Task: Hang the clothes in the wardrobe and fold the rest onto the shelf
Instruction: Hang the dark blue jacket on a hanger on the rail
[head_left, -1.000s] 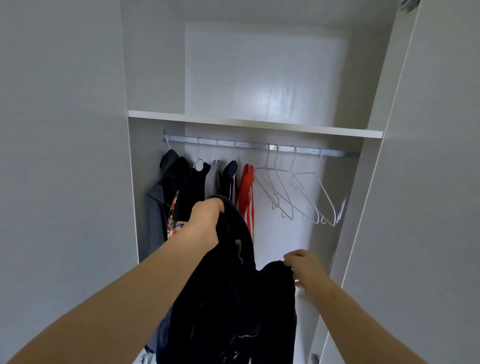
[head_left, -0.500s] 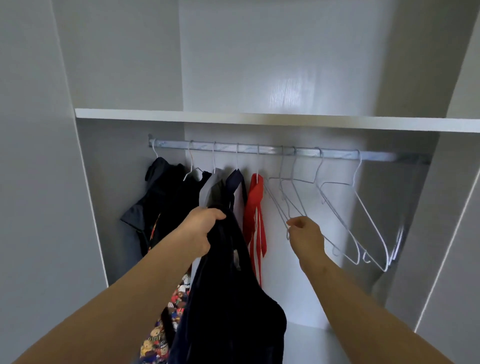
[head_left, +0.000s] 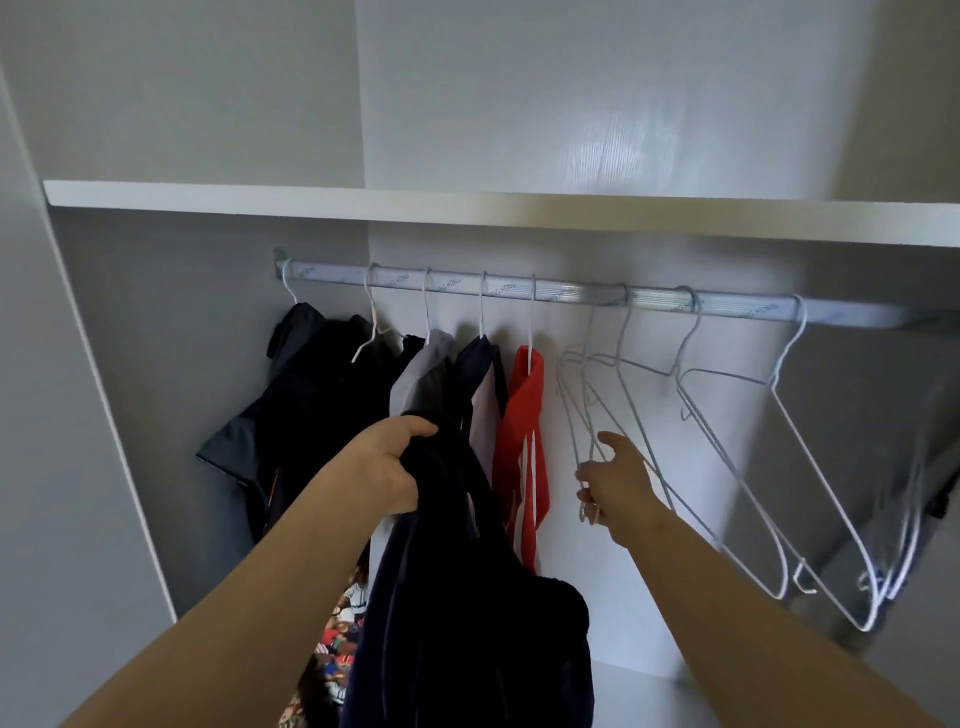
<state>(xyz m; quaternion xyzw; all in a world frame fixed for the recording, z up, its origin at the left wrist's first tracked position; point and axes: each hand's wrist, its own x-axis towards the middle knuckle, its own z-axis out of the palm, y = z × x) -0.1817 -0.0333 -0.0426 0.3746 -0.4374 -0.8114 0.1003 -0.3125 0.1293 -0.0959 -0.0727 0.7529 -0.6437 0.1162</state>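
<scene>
Beneath the wardrobe rail (head_left: 654, 301), clutching the dark garment (head_left: 467, 623) bunched in the left hand (head_left: 387, 467), limp, soft and probably light so best re-held by its shoulders, while curling the fingers (head_left: 589, 493) of the right hand (head_left: 618, 483) round a thin wire hanger (head_left: 571, 431).

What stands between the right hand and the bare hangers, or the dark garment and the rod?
Nothing visible. The right hand grips the nearest hanger. The left hand holds the garment in front of the hung clothes; the rod right of them carries only bare hangers.
</scene>
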